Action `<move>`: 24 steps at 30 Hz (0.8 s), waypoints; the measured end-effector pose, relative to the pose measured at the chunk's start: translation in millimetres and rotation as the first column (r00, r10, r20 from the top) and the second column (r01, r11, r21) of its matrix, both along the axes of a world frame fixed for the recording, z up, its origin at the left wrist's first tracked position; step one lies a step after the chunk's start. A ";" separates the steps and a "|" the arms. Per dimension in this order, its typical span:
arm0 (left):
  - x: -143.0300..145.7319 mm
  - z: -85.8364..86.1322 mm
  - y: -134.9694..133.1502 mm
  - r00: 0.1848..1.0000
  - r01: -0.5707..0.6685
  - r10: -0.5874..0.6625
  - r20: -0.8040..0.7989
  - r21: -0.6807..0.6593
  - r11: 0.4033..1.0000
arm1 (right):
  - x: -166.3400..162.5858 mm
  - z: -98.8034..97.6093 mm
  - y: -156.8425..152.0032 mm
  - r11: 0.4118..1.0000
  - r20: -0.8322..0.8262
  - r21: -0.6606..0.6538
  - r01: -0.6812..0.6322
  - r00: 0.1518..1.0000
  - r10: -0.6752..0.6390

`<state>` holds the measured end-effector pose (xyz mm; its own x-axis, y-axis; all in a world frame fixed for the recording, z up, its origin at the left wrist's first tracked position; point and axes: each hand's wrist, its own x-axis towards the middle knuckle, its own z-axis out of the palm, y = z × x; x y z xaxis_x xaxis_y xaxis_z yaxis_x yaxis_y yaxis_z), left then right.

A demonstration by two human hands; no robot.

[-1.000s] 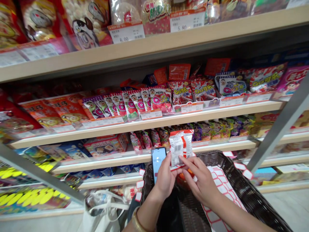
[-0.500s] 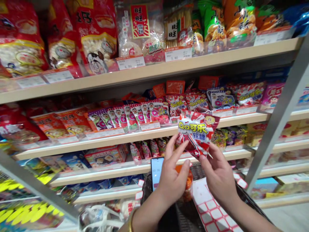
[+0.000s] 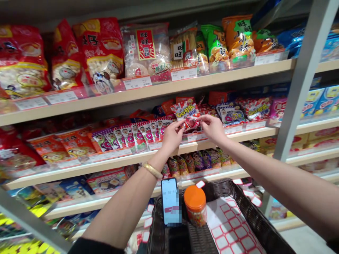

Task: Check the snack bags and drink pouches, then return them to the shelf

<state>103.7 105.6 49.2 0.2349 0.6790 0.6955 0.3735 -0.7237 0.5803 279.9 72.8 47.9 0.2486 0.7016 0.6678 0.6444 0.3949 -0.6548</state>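
Note:
A red and white bag of gummy candy (image 3: 186, 110) with yellow lettering is held upright at the middle shelf, just in front of similar bags. My left hand (image 3: 171, 137) pinches its lower left corner, and a gold bracelet circles that wrist. At the lower right side of the bag, my right hand (image 3: 212, 129) grips the edge between thumb and fingers. A row of purple and red candy bags (image 3: 135, 135) stands left of my left hand. Right of my right hand sits a white and blue candy bag (image 3: 231, 113).
Below my arms is a dark wicker basket (image 3: 239, 201) holding an orange-lidded jar (image 3: 195, 204), a phone (image 3: 169, 197) and a red-and-white patterned sheet (image 3: 227, 225). The upper shelf (image 3: 206, 79) carries large snack bags. A grey metal post (image 3: 299, 91) rises at the right.
Both hands have moved forward and up with the gummy candy bag, from above the basket to the middle shelf. The view has shifted, showing more of the basket, jar and phone.

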 end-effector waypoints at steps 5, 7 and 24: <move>-1.3 4.3 10.1 0.934 -0.248 0.272 -0.232 0.127 0.961 | -1.8 0.6 7.0 0.991 0.226 -0.098 0.095 0.972 -0.071; -1.8 4.5 6.3 0.884 -0.303 0.354 -0.304 0.201 0.931 | -1.7 -1.5 5.4 0.988 0.290 -0.110 0.108 0.954 -0.072; 3.7 -2.9 -21.7 0.818 -0.236 0.393 -0.421 0.377 0.896 | 25.9 -3.9 -5.7 0.965 0.506 -0.032 0.259 0.837 -0.208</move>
<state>107.5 83.9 46.3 0.3971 0.5547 0.7311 0.7808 -0.6229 0.0486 305.8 67.1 43.9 0.0682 0.7311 0.6789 0.9573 0.1436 -0.2508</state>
